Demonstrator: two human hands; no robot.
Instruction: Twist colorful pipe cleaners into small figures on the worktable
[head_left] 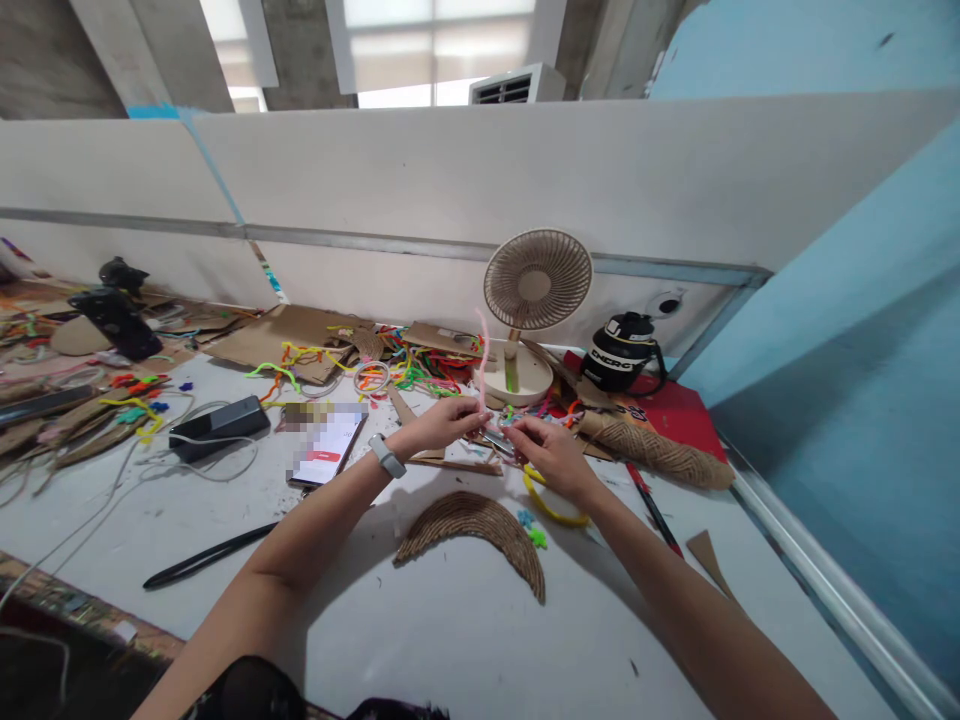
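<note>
Pink pipe cleaner [482,360] pinched at frame centre by left hand [448,420] and right hand [551,452]; shaping apparently unfinished, upper length unbent.

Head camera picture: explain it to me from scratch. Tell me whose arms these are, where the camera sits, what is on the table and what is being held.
There is no machine here. The camera is worn on a person's head and looks forward and down, so both bare arms belong to the wearer. The left hand, with a watch on its wrist, and the right hand meet over a white table. Together they pinch a pink pipe cleaner that stands up from the fingers. Below the hands lie a crescent of corrugated cardboard and a yellow loop. Behind them stands a small beige fan, with a black jug to its right. To the left lie a phone, a black power bank and heaps of coloured pipe cleaners among cardboard scraps.
</note>
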